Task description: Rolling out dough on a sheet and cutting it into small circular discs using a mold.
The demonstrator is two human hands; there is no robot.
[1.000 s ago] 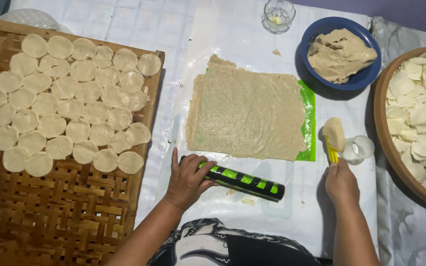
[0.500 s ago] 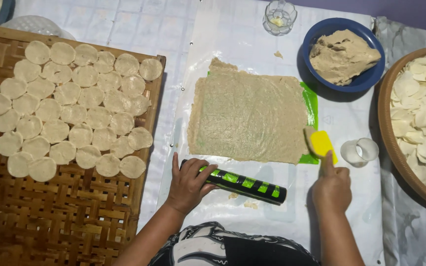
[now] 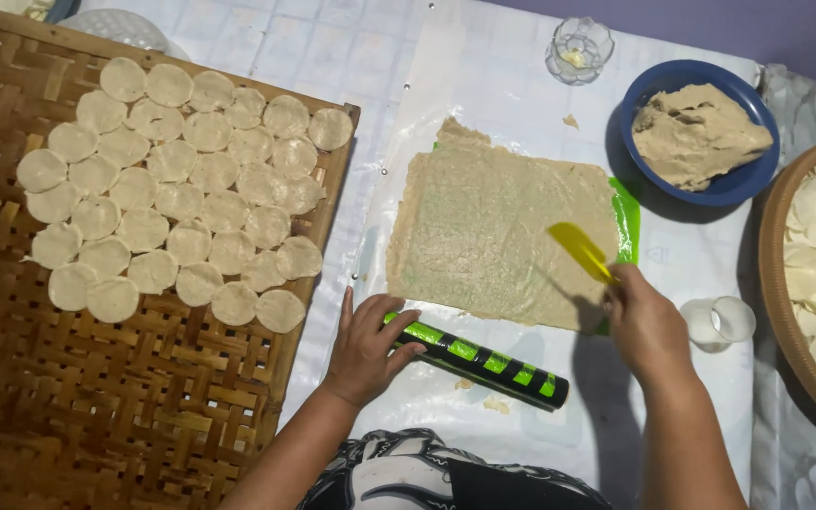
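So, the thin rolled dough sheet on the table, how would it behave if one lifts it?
The dough sheet looks very thin with ragged edges, so it would probably flop and tear. It lies flat on the green mat, so it may cling.

The dough sheet lies on the bench before me. Left of it, the woven tray carries dough rounds. The roller lies nearest me; the bowl sits behind, right.
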